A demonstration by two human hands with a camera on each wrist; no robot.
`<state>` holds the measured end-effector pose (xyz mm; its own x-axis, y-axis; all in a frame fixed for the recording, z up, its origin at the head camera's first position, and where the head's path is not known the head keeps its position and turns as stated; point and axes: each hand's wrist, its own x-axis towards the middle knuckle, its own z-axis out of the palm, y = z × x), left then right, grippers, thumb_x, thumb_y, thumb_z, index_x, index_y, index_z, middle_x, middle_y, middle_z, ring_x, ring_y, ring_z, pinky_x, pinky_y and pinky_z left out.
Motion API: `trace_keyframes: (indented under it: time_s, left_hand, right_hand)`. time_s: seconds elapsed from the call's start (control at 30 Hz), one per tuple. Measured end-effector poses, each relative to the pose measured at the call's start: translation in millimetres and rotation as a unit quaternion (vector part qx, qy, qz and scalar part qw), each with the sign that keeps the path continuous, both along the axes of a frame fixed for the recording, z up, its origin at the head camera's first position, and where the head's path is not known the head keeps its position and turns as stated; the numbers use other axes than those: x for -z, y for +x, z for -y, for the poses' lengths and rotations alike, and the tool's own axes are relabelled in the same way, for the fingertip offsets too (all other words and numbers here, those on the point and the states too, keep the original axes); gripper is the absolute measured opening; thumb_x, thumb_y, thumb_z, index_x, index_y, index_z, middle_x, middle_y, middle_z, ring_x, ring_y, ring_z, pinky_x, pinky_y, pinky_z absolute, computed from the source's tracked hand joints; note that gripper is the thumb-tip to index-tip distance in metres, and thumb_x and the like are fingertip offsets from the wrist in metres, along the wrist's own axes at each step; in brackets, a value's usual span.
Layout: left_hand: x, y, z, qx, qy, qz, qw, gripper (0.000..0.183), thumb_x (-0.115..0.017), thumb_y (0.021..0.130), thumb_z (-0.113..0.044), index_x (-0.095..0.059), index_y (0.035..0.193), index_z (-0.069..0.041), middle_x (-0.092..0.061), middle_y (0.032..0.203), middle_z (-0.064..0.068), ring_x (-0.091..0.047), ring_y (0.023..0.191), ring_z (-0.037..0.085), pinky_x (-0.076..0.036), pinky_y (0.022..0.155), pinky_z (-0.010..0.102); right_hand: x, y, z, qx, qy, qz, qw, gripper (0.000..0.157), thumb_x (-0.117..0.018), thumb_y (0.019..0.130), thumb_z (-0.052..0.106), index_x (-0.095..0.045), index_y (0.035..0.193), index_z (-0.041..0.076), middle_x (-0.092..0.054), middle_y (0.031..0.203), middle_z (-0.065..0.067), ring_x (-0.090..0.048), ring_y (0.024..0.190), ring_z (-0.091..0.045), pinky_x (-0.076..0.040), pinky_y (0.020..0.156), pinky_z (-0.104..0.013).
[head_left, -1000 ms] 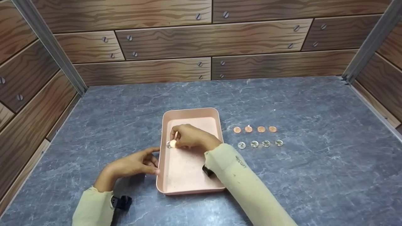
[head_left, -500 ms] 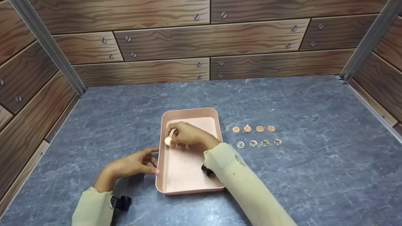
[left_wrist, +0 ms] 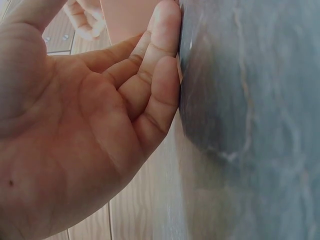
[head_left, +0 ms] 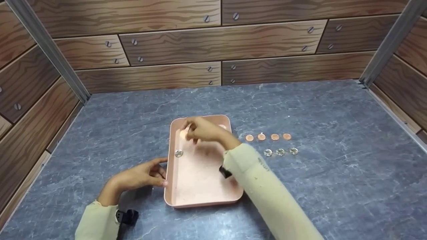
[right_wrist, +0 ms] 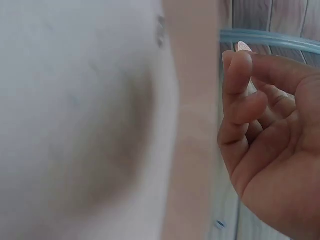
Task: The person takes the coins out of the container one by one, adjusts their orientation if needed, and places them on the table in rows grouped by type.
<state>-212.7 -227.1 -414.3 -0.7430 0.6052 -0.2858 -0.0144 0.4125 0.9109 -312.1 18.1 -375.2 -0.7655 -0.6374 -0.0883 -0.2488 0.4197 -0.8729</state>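
Note:
A pink tray (head_left: 200, 190) lies on the table in the head view. My right hand (head_left: 205, 129) is over its far left part, pinching a copper-coloured coin (head_left: 184, 134) between thumb and index finger. The right wrist view shows the same copper-coloured coin (right_wrist: 244, 46) poking out past the fingertips. Inside the tray, by its left wall, rests a silver patterned disc (head_left: 179, 153). My left hand (head_left: 141, 175) touches the tray's left side, its fingers loosely bent; in the left wrist view the left hand (left_wrist: 95, 105) has its little-finger side on the table.
Right of the tray, several copper-coloured coins (head_left: 261, 137) lie in a row on the dark marbled table (head_left: 333, 186). Nearer me is a row of silver discs (head_left: 280, 152), partly covered by my right sleeve (head_left: 263, 183). Wood-patterned walls (head_left: 173, 50) stand around the table.
My right hand has moved away from me along the tray's left side, carrying the copper-coloured coin. The silver disc in the tray now shows fully. My left hand stays put.

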Motion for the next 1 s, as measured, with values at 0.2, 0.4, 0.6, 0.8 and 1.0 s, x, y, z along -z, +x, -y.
trace_keyframes:
  time_s: [0.2, 0.4, 0.6, 0.8, 1.0]
  left_hand:
    - [-1.4, 0.5, 0, 0.000, -0.008, -0.006, 1.0000, 0.089, -0.074, 0.084, -0.014, -0.016, 0.147, 0.012, -0.059, 0.102, 0.011, -0.059, 0.087, 0.012, -0.050, 0.077, 0.020]
    - [0.5, -0.4, 1, 0.009, 0.000, -0.008, 0.9999, 0.088, -0.073, 0.085, -0.014, -0.016, 0.147, 0.012, -0.058, 0.101, 0.010, -0.059, 0.086, 0.010, -0.049, 0.076, 0.019]
    - [-1.7, -0.4, 2, 0.011, 0.003, -0.008, 0.9999, 0.088, -0.073, 0.085, -0.013, -0.016, 0.147, 0.013, -0.058, 0.102, 0.010, -0.059, 0.086, 0.010, -0.050, 0.077, 0.019]
    - [-2.5, 0.2, 2, 0.012, 0.005, -0.007, 0.9999, 0.089, -0.073, 0.085, -0.013, -0.014, 0.147, 0.013, -0.058, 0.102, 0.011, -0.060, 0.087, 0.011, -0.050, 0.077, 0.019]
    - [0.1, 0.2, 1, 0.009, 0.013, 0.001, 0.9999, 0.090, -0.073, 0.085, -0.012, -0.013, 0.147, 0.013, -0.058, 0.102, 0.011, -0.060, 0.086, 0.010, -0.050, 0.076, 0.019]
  right_hand:
    - [-30.4, -6.4, -27, 0.037, -0.004, -0.015, 0.999, 0.032, -0.058, 0.086, -0.002, -0.059, 0.117, 0.000, -0.060, 0.079, -0.001, -0.055, 0.056, -0.009, -0.037, 0.047, -0.017]
    - [-42.5, -7.9, -57, 0.048, -0.013, -0.016, 0.999, 0.030, -0.057, 0.086, -0.003, -0.057, 0.116, -0.003, -0.060, 0.081, -0.002, -0.057, 0.063, -0.010, -0.048, 0.054, -0.020]
    - [-49.3, -5.3, -95, 0.057, 0.001, -0.024, 0.998, 0.030, -0.061, 0.086, -0.002, -0.057, 0.116, -0.004, -0.060, 0.083, -0.005, -0.056, 0.062, -0.012, -0.052, 0.059, -0.022]
    - [-46.4, -4.7, -136, 0.063, 0.042, -0.035, 0.997, 0.031, -0.063, 0.087, 0.001, -0.058, 0.117, -0.004, -0.062, 0.086, -0.006, -0.058, 0.064, -0.012, -0.054, 0.062, -0.025]
    - [-38.6, -4.7, -176, 0.079, 0.070, -0.028, 0.994, 0.031, -0.062, 0.087, 0.000, -0.058, 0.117, -0.005, -0.064, 0.091, -0.012, -0.059, 0.069, -0.012, -0.054, 0.064, -0.023]
